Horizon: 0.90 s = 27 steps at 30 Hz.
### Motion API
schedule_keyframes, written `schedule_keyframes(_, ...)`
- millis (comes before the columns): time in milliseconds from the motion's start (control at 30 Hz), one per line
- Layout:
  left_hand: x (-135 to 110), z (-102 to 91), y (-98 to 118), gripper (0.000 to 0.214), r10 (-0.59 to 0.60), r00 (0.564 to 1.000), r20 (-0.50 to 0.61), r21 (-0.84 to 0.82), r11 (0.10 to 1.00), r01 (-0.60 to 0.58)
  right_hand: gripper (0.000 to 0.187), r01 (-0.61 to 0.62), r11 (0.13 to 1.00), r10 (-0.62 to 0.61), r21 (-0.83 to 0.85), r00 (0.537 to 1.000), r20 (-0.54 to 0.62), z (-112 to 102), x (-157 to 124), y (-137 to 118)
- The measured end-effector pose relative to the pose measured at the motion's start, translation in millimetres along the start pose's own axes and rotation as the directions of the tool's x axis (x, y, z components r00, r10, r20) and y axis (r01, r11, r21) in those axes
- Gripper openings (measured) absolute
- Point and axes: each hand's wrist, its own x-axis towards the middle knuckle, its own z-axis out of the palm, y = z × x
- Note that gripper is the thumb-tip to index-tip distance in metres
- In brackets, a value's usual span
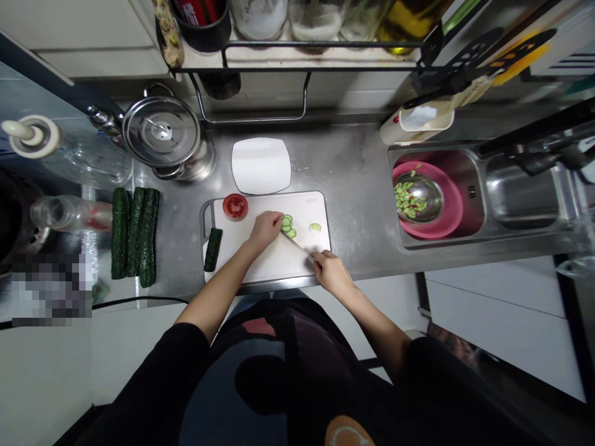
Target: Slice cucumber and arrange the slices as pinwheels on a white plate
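Observation:
A white cutting board (269, 263) lies on the steel counter in front of me. My left hand (264, 228) is curled over a piece of cucumber and pins it to the board. Beside its fingertips lie cucumber slices (288, 226), with one more slice (315, 227) further right. My right hand (329, 269) is closed on the handle of a knife (296, 244) whose blade points at the slices. A halved tomato (235, 206) sits at the board's far left corner. A short cucumber piece (213, 249) rests on the board's left edge.
Three whole cucumbers (134, 235) lie on the counter at left. A white plate (261, 165) and a lidded steel pot (162, 133) stand behind the board. In the sink at right, a pink basin (449, 207) holds a steel bowl (418, 198) of greens. A rack of jars hangs above.

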Motion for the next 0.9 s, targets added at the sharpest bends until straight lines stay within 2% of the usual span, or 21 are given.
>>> schedule_keyframes(167,13,-4.1,3,0.019,-0.019,0.994,0.109,0.029,0.999,0.016,0.038,0.027,1.000,-0.026,0.013,1.000,-0.010,2,-2,0)
schedule_keyframes(267,17,-6.8,10,0.012,-0.048,0.992,0.120,0.029,0.999,0.045,0.038,0.033,0.999,-0.033,0.022,0.999,-0.024,4,-3,2)
schedule_keyframes(333,15,-10.6,14,0.007,-0.072,0.991,0.115,-0.034,0.996,0.076,0.038,0.056,0.998,-0.055,0.033,0.998,-0.035,7,-3,3)
schedule_keyframes(433,3,-22.1,10,0.005,-0.181,0.982,0.060,-0.169,0.967,0.189,0.037,0.085,0.994,-0.083,0.064,0.996,-0.027,12,-3,2)
schedule_keyframes(533,-17,-37.1,-7,0.012,-0.339,0.940,-0.042,-0.270,0.910,0.316,0.034,0.095,0.992,-0.095,0.087,0.995,0.000,16,-3,-4)
schedule_keyframes(667,-43,-46.8,-30,0.009,-0.488,0.873,-0.009,-0.314,0.830,0.461,0.034,0.108,0.990,-0.112,0.087,0.993,0.040,19,0,-17)
schedule_keyframes(767,-53,-43.6,-33,0.007,-0.510,0.860,0.006,-0.291,0.822,0.489,0.037,0.106,0.992,-0.111,0.066,0.991,0.072,19,3,-29)
schedule_keyframes(900,-59,-36.0,-26,0.011,-0.431,0.897,-0.095,-0.167,0.895,0.413,0.041,0.087,0.996,-0.089,0.022,0.991,0.100,14,4,-41)
